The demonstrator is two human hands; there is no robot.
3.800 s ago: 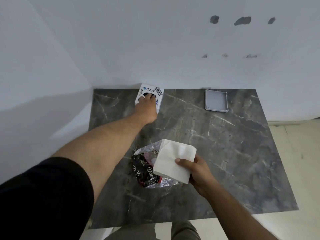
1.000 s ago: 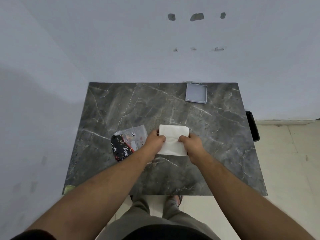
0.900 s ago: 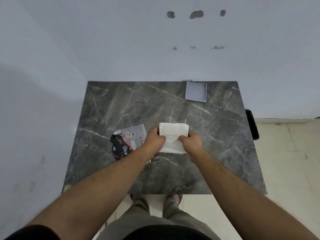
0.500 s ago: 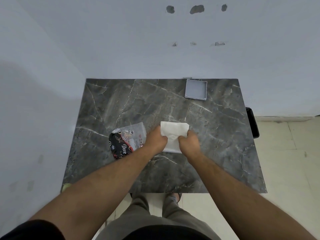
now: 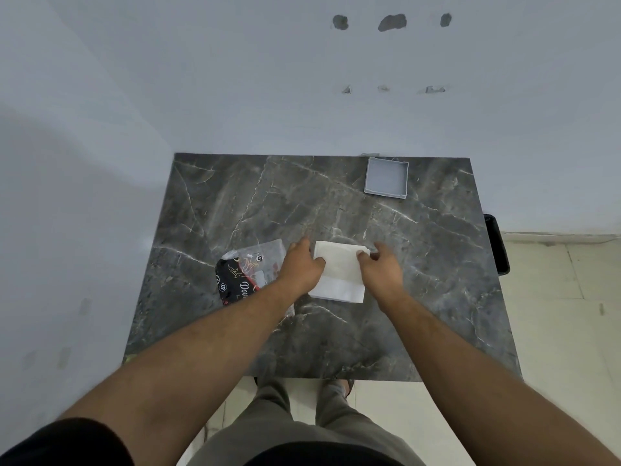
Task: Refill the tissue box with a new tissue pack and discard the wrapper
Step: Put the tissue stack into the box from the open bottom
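Both hands are meeting on the white tissue stack (image 5: 339,274), which is lying flat on the dark marble table (image 5: 437,297) just in front of the person. The left hand (image 5: 302,267) is curling around the stack's left edge, thumb lying on its top face and fingers reaching past the far corner; how firmly it is pinching, I cannot tell. The right hand (image 5: 381,269) is touching the stack's right edge with its thumb tip near the far right corner, while its fingers are spreading loosely open over the table beyond, gripping nothing that can be seen. Just left of the stack, partly hiding under the left wrist and forearm, the emptied wrapper (image 5: 248,274) is lying crumpled, clear plastic with a black printed part. Well apart, near the table's far right edge by the wall, a shallow grey tray (image 5: 386,178) is sitting open side up. A black object (image 5: 497,243) is showing beside the table's right edge, down by the floor.
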